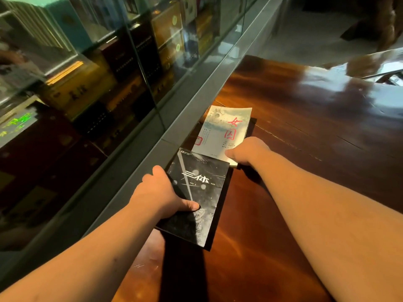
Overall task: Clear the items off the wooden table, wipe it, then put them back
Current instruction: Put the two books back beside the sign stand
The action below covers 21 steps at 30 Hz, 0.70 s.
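Glass cabinet (122, 68) of, apparently, boxes (168, 25)

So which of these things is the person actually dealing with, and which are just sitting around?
Part of the job:
- black book, gripped by the left hand
- pale book with red characters, held at its near edge by the right hand
- wooden table, under both books

Just there:
- glass-fronted cabinet along the table's left side
- boxes and books behind its glass

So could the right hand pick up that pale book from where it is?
Probably yes. The right hand already rests on the pale book's near corner, with nothing on top; the left hand holds the black book beside it.
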Tool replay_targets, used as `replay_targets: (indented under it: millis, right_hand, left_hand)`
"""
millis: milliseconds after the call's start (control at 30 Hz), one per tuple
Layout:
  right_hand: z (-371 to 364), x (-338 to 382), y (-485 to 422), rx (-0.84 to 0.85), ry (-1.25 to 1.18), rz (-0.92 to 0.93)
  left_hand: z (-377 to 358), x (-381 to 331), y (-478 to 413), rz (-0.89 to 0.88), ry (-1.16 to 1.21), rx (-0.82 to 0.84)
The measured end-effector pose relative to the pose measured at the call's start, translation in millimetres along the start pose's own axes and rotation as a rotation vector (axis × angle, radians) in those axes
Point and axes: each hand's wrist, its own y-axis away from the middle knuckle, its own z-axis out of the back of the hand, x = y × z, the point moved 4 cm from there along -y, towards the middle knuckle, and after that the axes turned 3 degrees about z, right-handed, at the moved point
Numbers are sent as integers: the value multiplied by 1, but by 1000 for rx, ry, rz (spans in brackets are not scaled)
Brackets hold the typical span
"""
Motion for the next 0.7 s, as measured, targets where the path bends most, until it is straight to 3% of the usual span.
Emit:
replay_targets:
  millis: [100,300,400,467,533,600,700]
  right_hand:
    - [7,-8,-1,-37,-179,63]
    - [32,-55,20,-86,-568,95]
    - [53,-101,47,-153,-620,103]
    - [97,-197,97,-239,-675,32]
    - [85,-217,109,-217,-718,24]
    - [83,-299,146,-279,-825,-59]
    - [64,-315,161,-255,-877,-83]
  left_hand:
    - [-4,4,-3,-39,23,20]
    - [2,10,3,-143,207,-116]
    - [22,1,14,-213,352,-208]
    - [19,-70,45,-297,430,-249]
    - [32,-76,51,-301,556,-288]
    - [-6,-149,56,-374,569,-224]
    - [-14,-173,58,-378,672,-190]
